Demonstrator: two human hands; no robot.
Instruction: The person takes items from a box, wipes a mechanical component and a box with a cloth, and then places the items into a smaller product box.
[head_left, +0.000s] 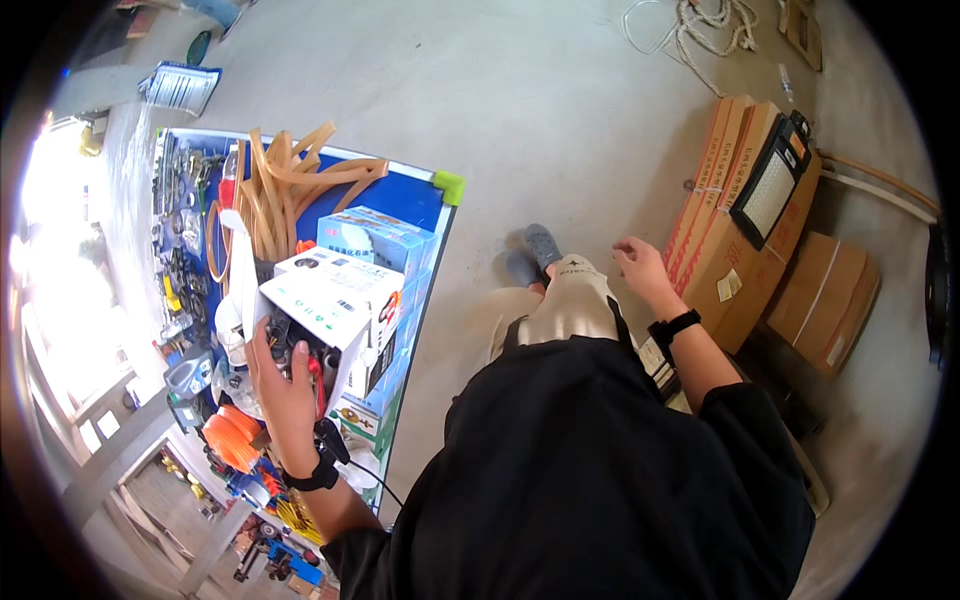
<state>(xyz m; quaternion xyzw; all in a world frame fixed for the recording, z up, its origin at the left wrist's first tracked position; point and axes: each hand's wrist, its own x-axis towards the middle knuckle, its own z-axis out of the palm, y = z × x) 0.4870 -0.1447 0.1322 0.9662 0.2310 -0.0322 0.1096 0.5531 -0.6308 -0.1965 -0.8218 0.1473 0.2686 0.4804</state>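
Observation:
My left hand (287, 390) is at the open side of a white printed cardboard box (330, 289) on the blue-topped table (420, 196). Its thumb and fingers are apart over dark parts and a red piece inside; whether it grips any of them or the box's edge is hard to see. Light blue boxes (375, 238) lie beside and beneath the white box. To the right of my legs, my right hand (641, 266) hangs in the air with bent fingers and holds nothing, near long brown cartons (720, 247). Each wrist wears a black band.
Coiled tan strips (281, 187) lie at the table's far end. Metal fittings (187, 225) line its left side, with a roll of orange tubing (231, 439) nearer me. A black-framed panel (772, 184) rests on the cartons. Rope (712, 30) lies on the floor ahead.

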